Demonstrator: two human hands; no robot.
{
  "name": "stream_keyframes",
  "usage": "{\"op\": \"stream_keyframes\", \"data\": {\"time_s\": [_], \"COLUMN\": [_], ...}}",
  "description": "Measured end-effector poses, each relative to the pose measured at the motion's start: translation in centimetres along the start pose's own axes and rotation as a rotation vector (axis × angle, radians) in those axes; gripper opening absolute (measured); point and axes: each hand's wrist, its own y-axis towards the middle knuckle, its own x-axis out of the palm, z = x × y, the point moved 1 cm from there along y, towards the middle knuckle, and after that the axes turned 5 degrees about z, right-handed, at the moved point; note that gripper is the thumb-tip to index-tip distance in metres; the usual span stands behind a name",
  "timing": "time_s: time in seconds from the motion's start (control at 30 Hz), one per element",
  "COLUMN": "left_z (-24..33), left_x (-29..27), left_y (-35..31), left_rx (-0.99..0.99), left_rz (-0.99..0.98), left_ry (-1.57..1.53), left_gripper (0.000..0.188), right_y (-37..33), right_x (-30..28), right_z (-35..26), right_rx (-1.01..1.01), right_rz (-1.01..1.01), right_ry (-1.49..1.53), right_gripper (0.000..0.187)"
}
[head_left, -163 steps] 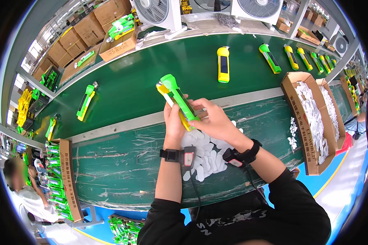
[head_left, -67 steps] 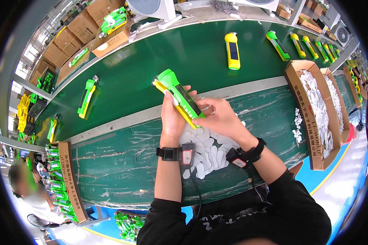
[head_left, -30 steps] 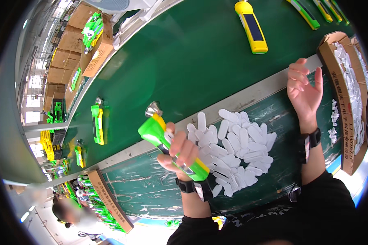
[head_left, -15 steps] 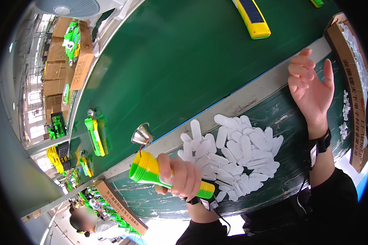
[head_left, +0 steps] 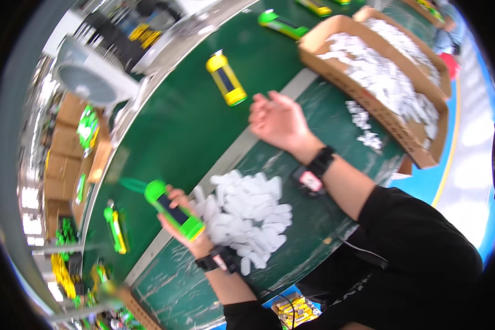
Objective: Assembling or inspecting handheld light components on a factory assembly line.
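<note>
**Green torch in the left hand, right hand open above the worktop**

At far left, a green torch with a yellow side [head_left: 115,230] lies on the dark green conveyor belt [head_left: 181,126]. Just right of it, the left hand [head_left: 182,228] has its fingers wrapped around a green flashlight [head_left: 173,209], holding it tilted above the belt's edge, lens end pointing up-left. Beside that hand, a heap of small white plastic pieces [head_left: 247,212] rests on the worktop [head_left: 313,220]. Farther up, a yellow flashlight [head_left: 226,78] lies on the belt. The right hand [head_left: 278,118] hangs over the metal strip between belt and worktop, fingers spread and loosely curled, gripping nothing. At right, long cardboard trays [head_left: 368,104] hold more white pieces.
</note>
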Motion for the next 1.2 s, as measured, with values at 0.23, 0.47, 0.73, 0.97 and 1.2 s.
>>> {"op": "stream_keyframes", "data": {"time_s": [0.23, 0.47, 0.73, 0.97, 1.2], "left_z": [0.8, 0.8, 0.5, 1.3, -1.8], "left_x": [-1.3, -1.2, -2.0, -1.2, -1.4], "left_y": [1.0, 0.4, 0.9, 0.1, 0.4], "left_rx": [-0.139, -0.229, -0.062, -0.029, -0.008], "left_rz": [-0.21, -0.16, -0.103, -0.068, -0.146], "left_ry": [0.103, 0.111, 0.285, 0.356, 0.607], "left_gripper": [0.058, 0.053, 0.049, 0.043, 0.042], "right_y": [-0.7, -0.4, -0.3, 0.4, -2.3], "right_x": [0.4, 0.0, 0.3, 0.1, 1.3], "right_z": [-0.5, -0.4, -0.5, 0.9, -0.8], "right_rx": [-0.052, -0.04, -0.071, -0.002, 0.028], "right_rz": [0.106, 0.108, 0.146, 0.089, 0.36], "right_ry": [-0.107, -0.125, -0.164, -0.141, -0.263], "right_gripper": [0.023, 0.023, 0.024, 0.023, 0.018]}}
